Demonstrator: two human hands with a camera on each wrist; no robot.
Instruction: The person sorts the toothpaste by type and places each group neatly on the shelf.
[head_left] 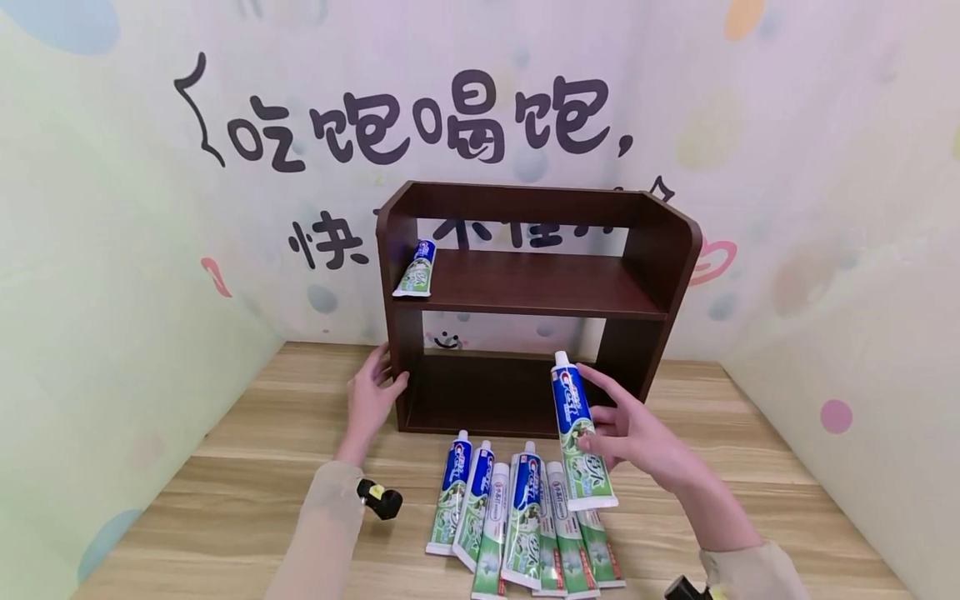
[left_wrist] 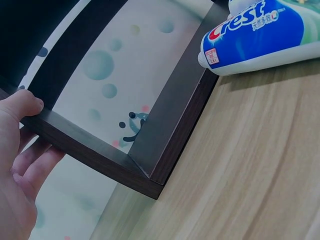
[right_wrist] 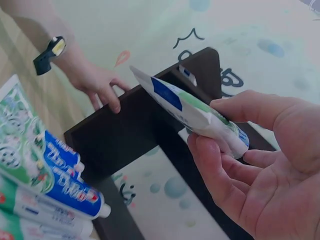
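My right hand (head_left: 630, 433) holds a blue and green Crest toothpaste tube (head_left: 576, 442), cap up, in front of the shelf's lower right part. In the right wrist view, thumb and fingers pinch this tube (right_wrist: 200, 117) from both sides. My left hand (head_left: 371, 396) grips the left side panel of a dark brown two-tier shelf (head_left: 547, 283); the left wrist view shows the thumb (left_wrist: 27, 104) on the panel's inner side and fingers outside. Another toothpaste tube (head_left: 417, 271) leans at the left end of the upper tier. Several tubes (head_left: 525, 521) lie side by side before the shelf.
The shelf stands on a wood-grain table (head_left: 247, 483) against a patterned wall (head_left: 300, 50) with black lettering. Side walls close in the table left and right. Some of the lying tubes overlap, with white-and-green ones (head_left: 491, 533) among the blue-and-green ones.
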